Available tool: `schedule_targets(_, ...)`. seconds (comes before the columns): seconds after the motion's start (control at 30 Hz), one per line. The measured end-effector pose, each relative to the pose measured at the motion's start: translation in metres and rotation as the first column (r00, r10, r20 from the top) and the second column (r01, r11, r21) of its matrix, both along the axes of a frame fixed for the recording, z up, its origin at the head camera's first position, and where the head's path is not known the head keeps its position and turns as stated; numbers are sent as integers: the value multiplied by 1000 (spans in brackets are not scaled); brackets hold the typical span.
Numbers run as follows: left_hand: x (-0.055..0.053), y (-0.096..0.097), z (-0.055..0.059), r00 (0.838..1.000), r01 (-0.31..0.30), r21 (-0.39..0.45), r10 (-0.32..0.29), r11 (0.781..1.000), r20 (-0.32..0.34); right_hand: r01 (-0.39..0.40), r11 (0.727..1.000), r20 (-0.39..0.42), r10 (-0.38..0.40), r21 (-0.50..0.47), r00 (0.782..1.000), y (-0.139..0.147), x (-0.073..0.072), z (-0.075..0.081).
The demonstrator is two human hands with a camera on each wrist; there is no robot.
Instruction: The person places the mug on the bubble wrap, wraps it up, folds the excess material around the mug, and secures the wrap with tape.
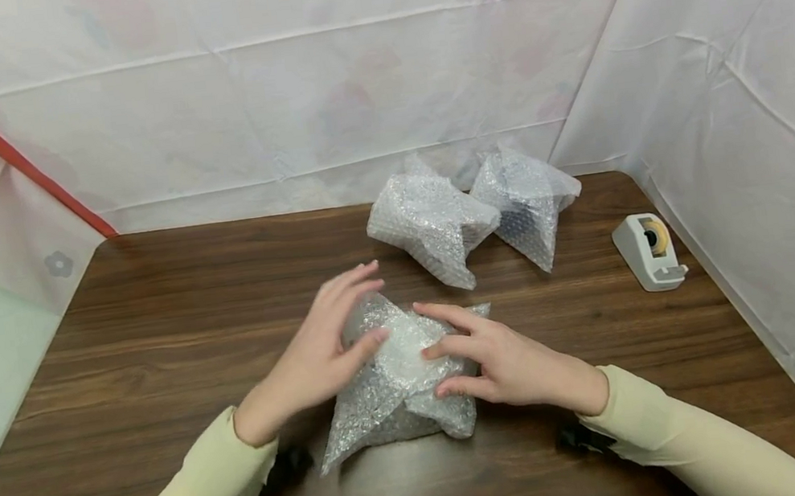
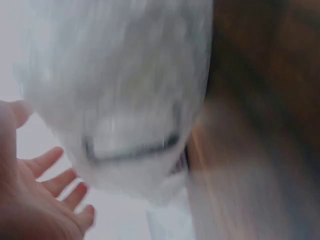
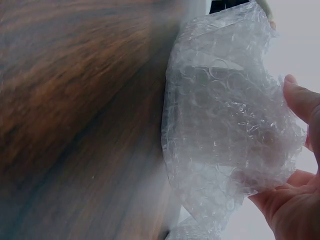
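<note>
A bubble-wrapped bundle (image 1: 400,377) sits on the wooden table in front of me, with pointed wrap corners sticking out. My left hand (image 1: 321,349) is at its left side, fingers extended and apart, the thumb over its top edge. Spread across the bundle's right side is my right hand (image 1: 511,361), its fingertips on the wrap near the top. In the right wrist view, a pale boxy shape shows through the clear bubble wrap (image 3: 215,115), with the thumb and fingers along its upper side. The left wrist view is blurred; the left hand (image 2: 42,195) has loosely bent fingers beside the wrap.
Two more bubble-wrapped bundles, one nearer the middle (image 1: 431,220) and one to its right (image 1: 525,198), lie at the back of the table. A white tape dispenser (image 1: 645,254) stands near the right edge. White curtains (image 1: 282,115) hang behind and at the sides.
</note>
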State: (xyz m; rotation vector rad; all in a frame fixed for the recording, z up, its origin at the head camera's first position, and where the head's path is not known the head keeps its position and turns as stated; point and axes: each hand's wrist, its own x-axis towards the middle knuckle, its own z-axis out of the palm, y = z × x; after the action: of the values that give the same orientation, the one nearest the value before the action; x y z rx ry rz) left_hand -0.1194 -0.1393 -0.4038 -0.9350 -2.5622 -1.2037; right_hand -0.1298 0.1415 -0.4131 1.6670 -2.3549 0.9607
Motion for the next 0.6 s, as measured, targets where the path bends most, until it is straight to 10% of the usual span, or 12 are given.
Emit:
schedule_targets(0.1, -20, -14, 0, 976, -21, 109, -3, 994, 216, -3, 1000, 15, 3, 2, 1000, 0, -1, 1)
schedule_targets(0.2, -39, -24, -4, 914, 18, 188, -92, 982, 394, -6, 1000, 23, 6, 4, 1000, 0, -1, 2)
schedule_targets(0.4, -53, -25, -12, 831, 129, 281, -258, 951, 492, 3, 1000, 29, -3, 11, 1000, -1, -1, 1)
schedule_targets(0.5, -52, -23, -14, 826, 75, 331, -245, 940, 507, 7, 1000, 27, -8, 15, 1000, -1, 0, 1)
schedule_targets(0.6, -45, -18, -14, 872, -29, 293, -119, 956, 474, 11, 1000, 27, -12, 23, 1000, 0, 0, 2)
